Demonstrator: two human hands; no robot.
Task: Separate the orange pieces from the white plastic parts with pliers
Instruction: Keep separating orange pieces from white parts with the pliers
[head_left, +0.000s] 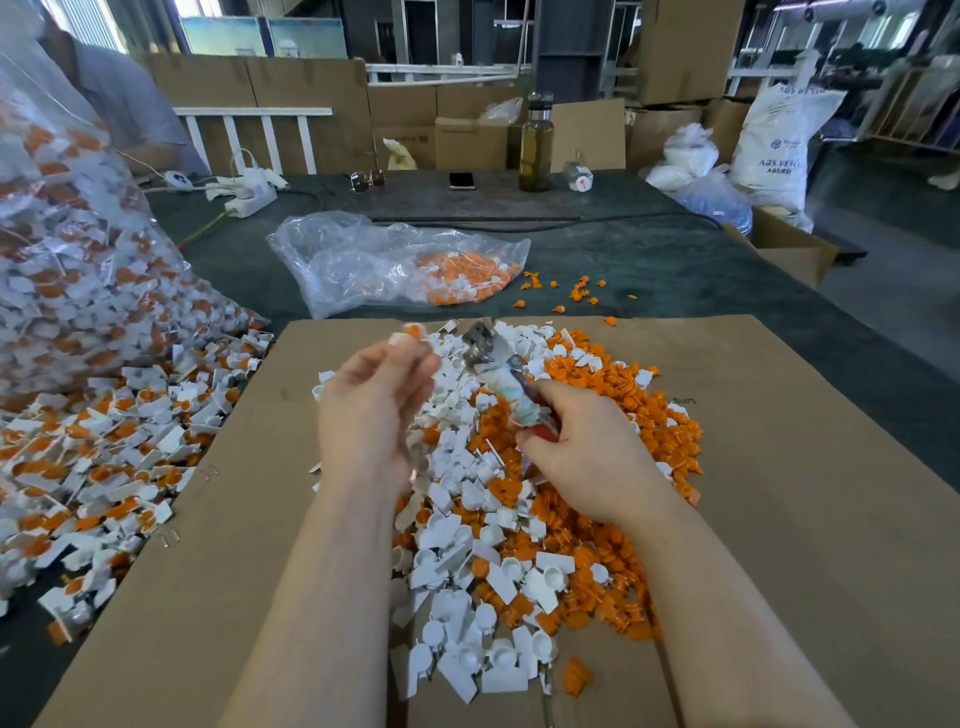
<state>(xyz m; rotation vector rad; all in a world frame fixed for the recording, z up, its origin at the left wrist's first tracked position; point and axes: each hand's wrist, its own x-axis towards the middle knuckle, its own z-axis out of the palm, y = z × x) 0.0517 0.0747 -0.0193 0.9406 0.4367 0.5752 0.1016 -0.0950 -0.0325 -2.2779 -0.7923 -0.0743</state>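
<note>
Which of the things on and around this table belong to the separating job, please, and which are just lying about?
Part of the job:
pliers in the right hand
white-and-orange part pinched by the left hand
separated pile on the cardboard sheet
big bag of unseparated parts

Lying about:
bottle
phone
glasses
power strip

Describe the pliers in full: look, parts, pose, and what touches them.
The pliers are blurred by motion. The grey metal head points up and away from the person, tilted left, above the mixed pile of white and orange pieces. The handles look wrapped in pale, worn tape, with red grip showing near the palm. The right hand grips the handles. The left hand pinches a small white-and-orange part beside the head; whether they touch cannot be told.
</note>
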